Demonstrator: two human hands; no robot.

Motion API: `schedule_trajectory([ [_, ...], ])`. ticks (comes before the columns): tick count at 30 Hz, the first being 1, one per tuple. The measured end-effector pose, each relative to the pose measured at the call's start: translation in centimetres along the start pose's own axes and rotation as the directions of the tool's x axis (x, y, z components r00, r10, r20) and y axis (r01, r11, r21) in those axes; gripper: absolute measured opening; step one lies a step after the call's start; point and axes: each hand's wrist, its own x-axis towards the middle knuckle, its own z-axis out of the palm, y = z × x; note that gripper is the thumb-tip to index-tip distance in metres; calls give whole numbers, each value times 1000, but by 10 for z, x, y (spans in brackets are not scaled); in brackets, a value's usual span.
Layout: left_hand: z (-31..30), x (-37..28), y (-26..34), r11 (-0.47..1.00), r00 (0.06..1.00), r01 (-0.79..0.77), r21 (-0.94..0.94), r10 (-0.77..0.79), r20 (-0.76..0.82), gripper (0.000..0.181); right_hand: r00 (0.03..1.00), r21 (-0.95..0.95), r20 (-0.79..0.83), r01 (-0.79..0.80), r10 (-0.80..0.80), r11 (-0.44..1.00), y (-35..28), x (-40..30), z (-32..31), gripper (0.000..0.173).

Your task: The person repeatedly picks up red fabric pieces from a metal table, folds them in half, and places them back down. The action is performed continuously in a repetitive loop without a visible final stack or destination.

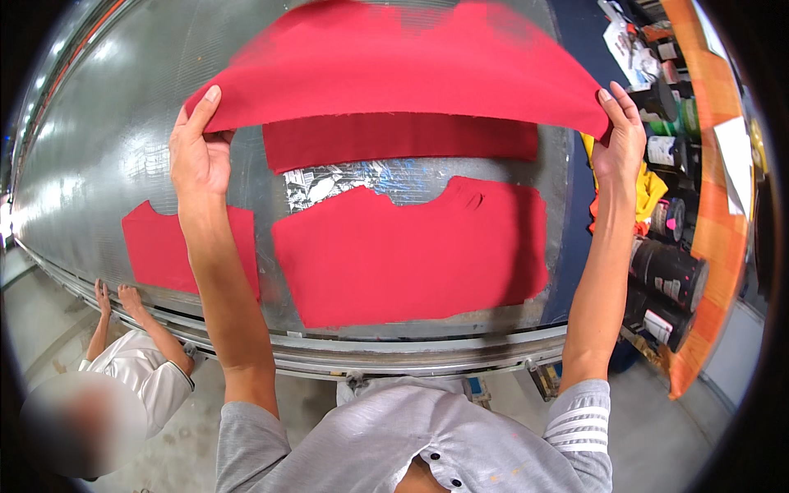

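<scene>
A red fabric panel (394, 80) is stretched between my two hands, raised over the grey table; its far part is blurred. My left hand (204, 145) pinches its left near corner, thumb on top. At the right near corner, my right hand (619, 132) grips the cloth the same way. Beneath the raised panel, more red fabric (400, 145) shows on the table, its far side hidden. Nearer me lies a flat red garment piece (413, 259) with a curved neckline cut and a small crease. Another red piece (160, 246) lies to the left, partly behind my left forearm.
A metal rail (419, 357) edges the long table. At left, a co-worker's hands (117, 299) are at that edge. Black containers (669, 271), yellow cloth (650, 191) and an orange-brown board (718, 246) are on the right. Printed marks (327, 185) show on the table surface.
</scene>
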Motion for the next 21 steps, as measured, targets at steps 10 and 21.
schedule_trajectory([
  [10, -59, -4, -131, 870, 917, 388, 305, -332, -220, 26, 985, -377, -76, -172, 154, 910, 154, 22, -47, 41],
  [21, -79, -51, -117, 820, 959, 201, 536, -53, -279, 27, 998, -597, -43, -58, 40, 800, 131, -32, -86, 42],
])
